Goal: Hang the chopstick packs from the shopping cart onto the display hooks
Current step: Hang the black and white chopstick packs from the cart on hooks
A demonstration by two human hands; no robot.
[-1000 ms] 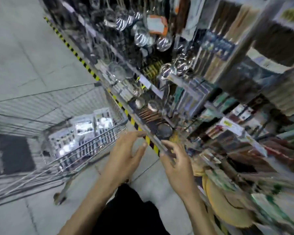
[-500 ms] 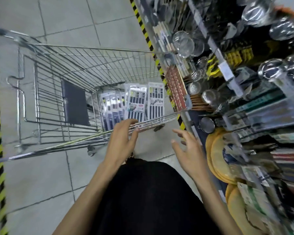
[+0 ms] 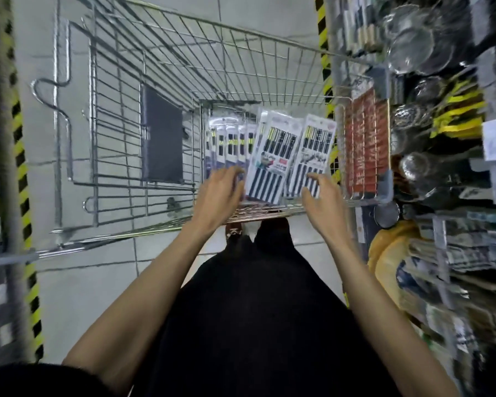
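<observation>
Chopstick packs (image 3: pixel 272 156) stand on end in the shopping cart (image 3: pixel 184 67), at the end nearest to you. There is a tight row (image 3: pixel 229 144) on the left, then two wider packs facing you, and the right one (image 3: pixel 317 150) is just beside the cart's side wall.

I judge that you are at the picking step: no pack is lifted out and nothing is in your hands. Your left hand (image 3: pixel 219 193) lies with relaxed, nearly straight fingers on the lower part of the row and grips nothing. Your right hand (image 3: pixel 322 196) is spread wide, thumb apart, at the bottom edge of the right pack. Because of blur, I cannot tell if its fingertips touch the pack.

The next move probably calls for pinching one pack at its edge. You then draw it up over the cart rim and turn it so that its top end meets a hook.

The shelves (image 3: pixel 441 138) on your right are very blurred. I see strainers (image 3: pixel 413 50) and some packets there, but no free hook can be made out. The packs in the row are hard to count, and your hands cover their lower ends.
</observation>
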